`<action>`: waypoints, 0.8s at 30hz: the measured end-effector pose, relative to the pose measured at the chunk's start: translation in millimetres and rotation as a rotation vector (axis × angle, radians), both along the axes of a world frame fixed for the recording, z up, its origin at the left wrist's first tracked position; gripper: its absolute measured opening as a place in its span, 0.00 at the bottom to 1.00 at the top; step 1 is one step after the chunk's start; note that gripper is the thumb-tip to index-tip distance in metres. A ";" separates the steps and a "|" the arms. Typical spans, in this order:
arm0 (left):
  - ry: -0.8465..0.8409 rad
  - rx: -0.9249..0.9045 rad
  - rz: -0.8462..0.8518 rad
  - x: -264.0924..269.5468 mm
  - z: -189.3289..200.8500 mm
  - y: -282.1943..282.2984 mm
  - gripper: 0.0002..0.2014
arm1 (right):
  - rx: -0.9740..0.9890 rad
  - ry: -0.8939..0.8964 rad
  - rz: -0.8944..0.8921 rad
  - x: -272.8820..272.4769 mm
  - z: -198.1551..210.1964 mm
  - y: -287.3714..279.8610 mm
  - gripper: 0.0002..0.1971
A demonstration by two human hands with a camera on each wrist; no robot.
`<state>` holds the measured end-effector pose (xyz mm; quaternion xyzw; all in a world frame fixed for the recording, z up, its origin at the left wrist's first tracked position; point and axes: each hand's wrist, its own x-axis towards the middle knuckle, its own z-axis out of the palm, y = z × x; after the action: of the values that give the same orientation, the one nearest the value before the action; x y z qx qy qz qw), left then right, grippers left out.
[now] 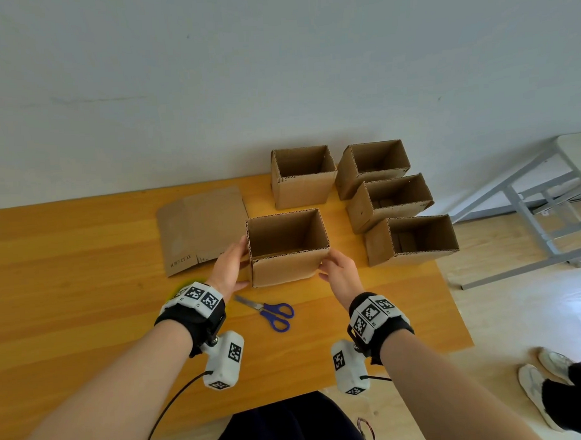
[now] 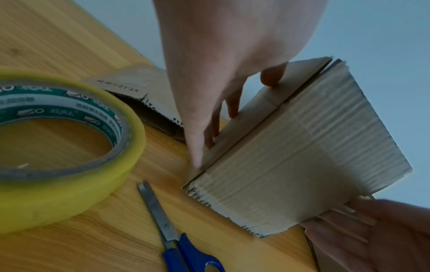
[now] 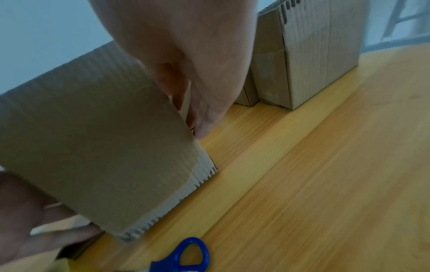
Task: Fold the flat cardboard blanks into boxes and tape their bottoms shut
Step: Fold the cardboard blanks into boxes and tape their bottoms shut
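An open-topped cardboard box (image 1: 288, 249) stands upright at the middle of the wooden table (image 1: 70, 260), held between my two hands. My left hand (image 1: 231, 268) presses its fingertips (image 2: 232, 108) on the box's (image 2: 302, 147) left side, with the thumb down at the front corner. My right hand (image 1: 337, 267) lies against the right side of the box (image 3: 93, 138), its fingers (image 3: 204, 119) pointing down along that wall. A flat cardboard blank (image 1: 200, 229) lies just left of the box and shows again in the left wrist view (image 2: 139, 86).
Several folded boxes (image 1: 390, 200) stand open-topped at the back right, close to the held one. Blue-handled scissors (image 1: 269, 311) lie in front of it. A yellow tape roll (image 2: 58, 147) sits under my left wrist. The table's right edge (image 1: 450, 296) is near; a person's shoes (image 1: 538, 385) stand beyond it.
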<state>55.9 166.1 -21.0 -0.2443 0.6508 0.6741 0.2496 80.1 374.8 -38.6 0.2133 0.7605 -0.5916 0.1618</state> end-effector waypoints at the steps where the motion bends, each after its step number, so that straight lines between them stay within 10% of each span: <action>1: -0.004 0.013 -0.004 0.9 -0.3 -0.4 0.23 | -0.076 -0.035 -0.059 -0.6 2.2 -0.2 0.17; 24: -0.067 0.100 0.001 7.4 -8.9 -10.4 0.26 | -0.320 -0.124 -0.030 1.7 12.7 -2.7 0.24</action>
<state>63.3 155.7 -29.9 -0.2544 0.6075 0.6972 0.2830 81.8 372.1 -25.9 0.2323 0.6417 -0.6934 0.2312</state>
